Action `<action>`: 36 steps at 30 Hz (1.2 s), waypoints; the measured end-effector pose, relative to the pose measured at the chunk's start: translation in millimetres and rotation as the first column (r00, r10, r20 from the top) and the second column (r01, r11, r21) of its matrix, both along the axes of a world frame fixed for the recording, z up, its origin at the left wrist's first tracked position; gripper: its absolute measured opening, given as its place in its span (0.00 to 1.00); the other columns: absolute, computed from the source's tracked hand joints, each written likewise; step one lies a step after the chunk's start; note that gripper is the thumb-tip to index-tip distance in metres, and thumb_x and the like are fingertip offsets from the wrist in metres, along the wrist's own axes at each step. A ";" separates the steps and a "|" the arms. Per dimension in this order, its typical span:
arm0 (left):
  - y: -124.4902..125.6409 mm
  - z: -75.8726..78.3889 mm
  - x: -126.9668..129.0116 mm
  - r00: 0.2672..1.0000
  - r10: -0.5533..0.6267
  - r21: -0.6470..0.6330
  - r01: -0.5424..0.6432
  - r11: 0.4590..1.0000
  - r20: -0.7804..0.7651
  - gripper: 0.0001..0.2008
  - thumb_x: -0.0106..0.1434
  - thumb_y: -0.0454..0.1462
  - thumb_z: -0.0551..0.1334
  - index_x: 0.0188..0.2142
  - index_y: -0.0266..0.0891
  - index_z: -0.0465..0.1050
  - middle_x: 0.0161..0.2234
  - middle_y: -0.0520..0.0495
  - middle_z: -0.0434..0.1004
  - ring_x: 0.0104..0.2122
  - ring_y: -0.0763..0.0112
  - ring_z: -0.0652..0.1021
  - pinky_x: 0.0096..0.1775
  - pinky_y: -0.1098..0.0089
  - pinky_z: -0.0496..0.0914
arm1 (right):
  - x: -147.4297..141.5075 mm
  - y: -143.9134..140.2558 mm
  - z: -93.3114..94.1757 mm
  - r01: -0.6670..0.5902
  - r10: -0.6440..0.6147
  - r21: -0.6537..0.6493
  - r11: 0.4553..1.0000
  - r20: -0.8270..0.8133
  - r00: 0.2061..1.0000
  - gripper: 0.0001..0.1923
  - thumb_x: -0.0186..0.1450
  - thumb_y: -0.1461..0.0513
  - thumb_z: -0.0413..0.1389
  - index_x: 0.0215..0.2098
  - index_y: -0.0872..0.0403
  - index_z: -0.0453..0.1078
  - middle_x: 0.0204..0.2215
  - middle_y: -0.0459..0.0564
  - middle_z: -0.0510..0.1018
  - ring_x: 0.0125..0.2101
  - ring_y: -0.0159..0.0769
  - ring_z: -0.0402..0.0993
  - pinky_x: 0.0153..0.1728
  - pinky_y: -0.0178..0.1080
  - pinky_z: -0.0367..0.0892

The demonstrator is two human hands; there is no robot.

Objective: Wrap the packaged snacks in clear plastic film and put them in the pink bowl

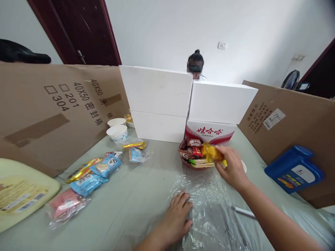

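Observation:
My right hand (231, 167) grips a yellow-wrapped snack (210, 152) just above a brown bowl (186, 162) filled with several packaged sweets. My left hand (176, 218) rests flat, fingers spread, on the left edge of a crumpled sheet of clear plastic (209, 209) spread on the grey-green table (136, 195). The bowl stands in front of a red-and-white printed carton (209, 131).
Loose snack packets (89, 174) lie at left, two white paper cups (117, 132) behind them. White boxes (159, 101) and cardboard walls (52, 111) enclose the table. A blue container (295, 170) leans at right, a pen (244, 212) lies nearby. A person sits behind the boxes.

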State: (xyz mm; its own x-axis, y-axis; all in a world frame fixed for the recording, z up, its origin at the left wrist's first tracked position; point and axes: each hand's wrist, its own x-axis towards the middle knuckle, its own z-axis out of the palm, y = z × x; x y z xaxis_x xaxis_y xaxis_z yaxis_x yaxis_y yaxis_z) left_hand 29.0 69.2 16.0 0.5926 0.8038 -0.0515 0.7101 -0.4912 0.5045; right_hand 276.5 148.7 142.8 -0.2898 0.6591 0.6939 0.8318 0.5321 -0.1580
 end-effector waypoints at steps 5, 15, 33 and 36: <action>-2.8 8.0 -1.3 0.999 -0.026 0.001 0.026 1.000 -0.030 0.23 0.58 0.34 0.62 0.54 0.39 0.67 0.64 0.40 0.58 0.65 0.47 0.54 0.61 0.44 0.56 | -28.1 55.1 -17.0 0.052 0.020 -0.263 0.963 0.264 0.964 0.24 0.62 0.64 0.50 0.57 0.53 0.65 0.56 0.56 0.69 0.57 0.46 0.61 0.57 0.52 0.55; -1.2 1.0 -13.5 0.996 -0.025 0.182 0.008 0.983 0.091 0.18 0.61 0.34 0.61 0.51 0.42 0.68 0.60 0.42 0.63 0.63 0.53 0.60 0.59 0.47 0.59 | -20.8 -30.1 -45.0 -0.110 0.132 -0.229 0.967 0.082 0.988 0.19 0.69 0.60 0.47 0.56 0.52 0.65 0.51 0.55 0.73 0.54 0.42 0.65 0.54 0.49 0.62; 60.3 7.6 -1.4 0.991 0.005 0.254 0.029 0.967 -0.132 0.28 0.65 0.46 0.59 0.62 0.42 0.60 0.64 0.41 0.57 0.65 0.52 0.55 0.62 0.48 0.50 | -32.4 -64.4 -119.7 0.125 0.098 -0.597 0.792 0.326 0.940 0.34 0.67 0.46 0.46 0.66 0.55 0.54 0.66 0.57 0.53 0.66 0.52 0.42 0.62 0.58 0.43; 79.8 -2.4 -23.2 0.976 0.073 0.226 -0.024 0.974 -0.207 0.31 0.65 0.50 0.57 0.64 0.44 0.56 0.67 0.41 0.51 0.66 0.50 0.51 0.62 0.45 0.46 | -29.9 -55.5 -133.9 0.294 -0.079 -0.598 0.746 0.358 0.930 0.41 0.65 0.41 0.46 0.67 0.55 0.50 0.67 0.58 0.48 0.66 0.61 0.34 0.60 0.66 0.40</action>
State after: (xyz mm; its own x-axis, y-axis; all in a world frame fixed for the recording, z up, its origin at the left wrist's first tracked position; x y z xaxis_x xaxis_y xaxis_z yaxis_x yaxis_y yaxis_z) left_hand 5.8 149.0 13.6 0.5474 0.8368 0.0103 0.8147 -0.5357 0.2219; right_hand 246.7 93.2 8.9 -0.2284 0.9736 -0.0005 0.9648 0.2263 -0.1337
